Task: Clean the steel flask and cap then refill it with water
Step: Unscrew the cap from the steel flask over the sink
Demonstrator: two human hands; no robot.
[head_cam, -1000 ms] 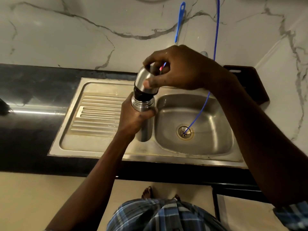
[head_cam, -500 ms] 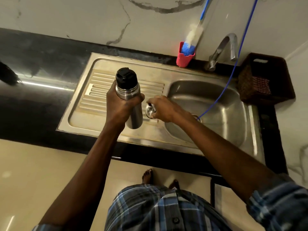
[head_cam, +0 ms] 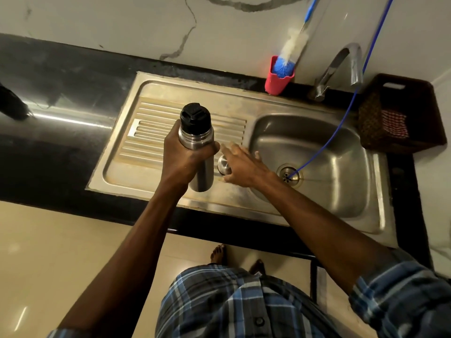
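A bottle brush (head_cam: 290, 48) stands in a red cup (head_cam: 278, 80) beside the tap (head_cam: 341, 67).

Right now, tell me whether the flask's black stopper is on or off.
On: the black stopper sits in the flask neck; the steel cap rests on the drainboard.

Single view only: head-worn wide-angle camera, looking forward and steeply down from above the person's chest onto the steel sink (head_cam: 375, 215) set in the dark worktop (head_cam: 61, 142). Near range, at arm's length: both forearms enter from the bottom edge, and the marble wall (head_cam: 122, 28) closes the top. Frame tilts, with the tap (head_cam: 341, 67) upper right and the floor (head_cam: 48, 252) lower left.
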